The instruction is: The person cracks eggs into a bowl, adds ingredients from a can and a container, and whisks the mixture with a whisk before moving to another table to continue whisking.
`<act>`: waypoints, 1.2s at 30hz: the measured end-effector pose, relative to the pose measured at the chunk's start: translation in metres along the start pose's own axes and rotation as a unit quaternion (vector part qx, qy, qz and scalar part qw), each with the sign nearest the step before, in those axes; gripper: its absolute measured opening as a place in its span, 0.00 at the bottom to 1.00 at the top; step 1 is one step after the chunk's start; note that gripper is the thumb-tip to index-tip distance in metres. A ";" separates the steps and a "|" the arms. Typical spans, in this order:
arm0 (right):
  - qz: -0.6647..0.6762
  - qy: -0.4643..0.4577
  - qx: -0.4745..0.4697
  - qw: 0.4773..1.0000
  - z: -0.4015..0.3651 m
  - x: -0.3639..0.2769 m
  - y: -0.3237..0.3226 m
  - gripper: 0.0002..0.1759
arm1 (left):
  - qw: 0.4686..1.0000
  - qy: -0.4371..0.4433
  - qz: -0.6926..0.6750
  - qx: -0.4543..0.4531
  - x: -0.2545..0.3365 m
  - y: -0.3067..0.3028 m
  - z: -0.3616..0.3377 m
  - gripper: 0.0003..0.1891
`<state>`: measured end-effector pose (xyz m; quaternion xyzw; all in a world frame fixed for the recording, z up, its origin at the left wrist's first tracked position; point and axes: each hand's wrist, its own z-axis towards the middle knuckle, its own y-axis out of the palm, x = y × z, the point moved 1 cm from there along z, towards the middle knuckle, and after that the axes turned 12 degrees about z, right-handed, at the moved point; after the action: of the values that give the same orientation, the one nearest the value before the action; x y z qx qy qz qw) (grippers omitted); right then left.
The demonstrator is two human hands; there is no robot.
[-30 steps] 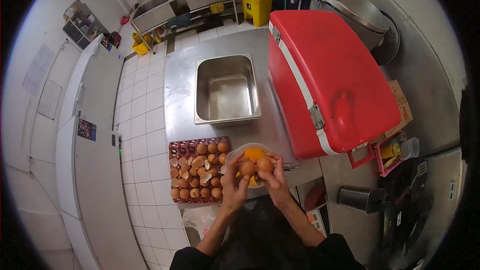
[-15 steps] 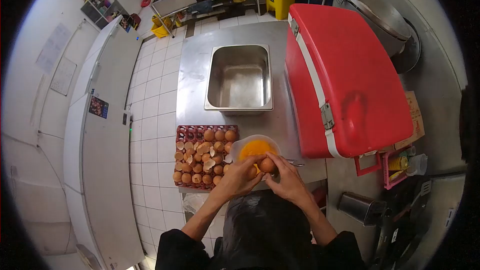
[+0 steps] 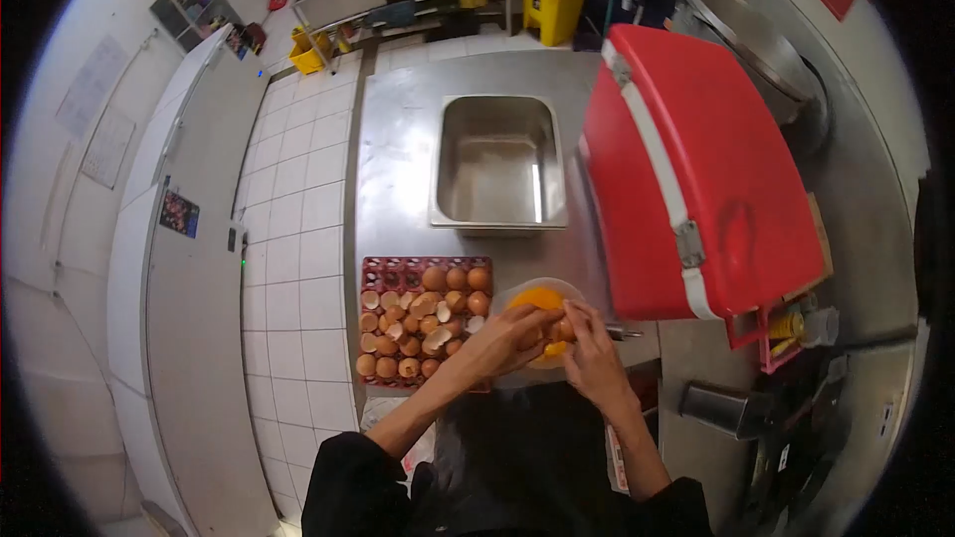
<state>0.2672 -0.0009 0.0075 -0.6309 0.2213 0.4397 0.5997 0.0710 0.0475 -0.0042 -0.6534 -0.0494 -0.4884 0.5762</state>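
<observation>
Over a pale bowl (image 3: 580, 290) of orange-yellow egg, my left hand (image 3: 509, 340) and my right hand (image 3: 594, 353) meet. Brown eggshell (image 3: 563, 329) shows between the fingers of my right hand, with a bit of yolk below it. My left hand is curled round another brown egg or shell, mostly hidden by its fingers. To the left of the bowl lies a dark red egg tray (image 3: 378, 276) with whole brown eggs (image 3: 456, 278) and broken shells (image 3: 436, 340).
Behind the bowl stands a deep steel pan (image 3: 499, 164) on the steel table (image 3: 398, 139). A large red cooler box (image 3: 716, 179) fills the right side. A metal handle (image 3: 625, 334) sticks out beside the bowl. Further right are a pink basket (image 3: 771, 353) and a metal container (image 3: 724, 408).
The view has shifted, so the table things appear further right. The egg between my hands now looks broken, with yolk beneath it; my fingers have closed further over it.
</observation>
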 end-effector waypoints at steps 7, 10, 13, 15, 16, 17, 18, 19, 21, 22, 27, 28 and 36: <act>-0.011 0.023 -0.007 1.000 0.023 -0.043 0.037 0.36 | 0.998 0.034 -0.030 0.049 -0.035 -0.016 -0.030 0.27; -0.007 -0.018 -0.012 1.000 0.053 -0.064 0.069 0.35 | 0.988 -0.082 -0.076 0.103 -0.051 -0.044 -0.065 0.25; -0.004 -0.090 -0.076 0.993 0.091 -0.063 0.121 0.35 | 0.973 -0.098 -0.055 0.201 -0.084 -0.071 -0.102 0.25; 0.003 -0.084 -0.125 0.989 0.108 -0.050 0.159 0.33 | 0.958 -0.232 0.038 0.165 -0.111 -0.073 -0.131 0.23; 0.014 -0.078 -0.171 0.982 0.115 -0.043 0.175 0.31 | 0.958 -0.231 0.040 0.167 -0.120 -0.070 -0.140 0.23; 0.014 -0.082 -0.169 0.982 0.117 -0.033 0.187 0.31 | 0.960 -0.224 0.068 0.155 -0.129 -0.066 -0.147 0.23; -0.027 -0.102 -0.153 0.983 0.116 -0.024 0.199 0.30 | 0.961 -0.217 0.095 0.144 -0.138 -0.061 -0.153 0.22; -0.069 -0.121 -0.138 0.981 0.119 -0.023 0.203 0.29 | 0.951 -0.215 0.158 0.159 -0.139 -0.058 -0.156 0.22; -0.088 -0.098 -0.101 0.986 0.138 -0.016 0.207 0.28 | 0.942 -0.220 0.161 0.194 -0.139 -0.055 -0.156 0.21; -0.102 -0.068 -0.063 0.990 0.145 -0.014 0.210 0.27 | 0.935 -0.226 0.165 0.220 -0.136 -0.053 -0.158 0.21; -0.146 0.010 -0.047 0.988 0.173 0.025 0.248 0.24 | 0.898 -0.347 0.070 0.262 -0.129 -0.046 -0.163 0.16; -0.142 0.025 -0.055 0.988 0.175 0.029 0.257 0.24 | 0.900 -0.345 0.071 0.257 -0.126 -0.045 -0.164 0.16; -0.099 0.134 -0.094 0.982 0.199 0.020 0.248 0.27 | 0.859 -0.374 -0.254 0.238 -0.129 -0.023 -0.167 0.17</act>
<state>0.0196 0.1480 -0.1271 -0.7564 0.1941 0.3083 0.5432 -0.1077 -0.0148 -0.1009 -0.5946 -0.5407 -0.3100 0.5080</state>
